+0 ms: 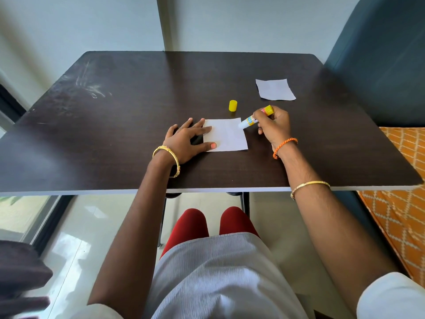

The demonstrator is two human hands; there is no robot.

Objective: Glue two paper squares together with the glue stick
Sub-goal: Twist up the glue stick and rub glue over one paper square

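A white paper square lies flat near the middle of the dark table. My left hand rests spread on the table, with its thumb and fingertips pressing the square's left edge. My right hand grips an uncapped glue stick, tilted so its white tip touches the square's upper right corner. The stick's yellow cap stands upright just beyond the square. A second white paper square lies flat farther back on the right, apart from both hands.
The table's near edge runs across in front of my lap. A dark padded chair back stands at the right, above an orange patterned cushion. A wall and a pillar rise behind the table's far edge.
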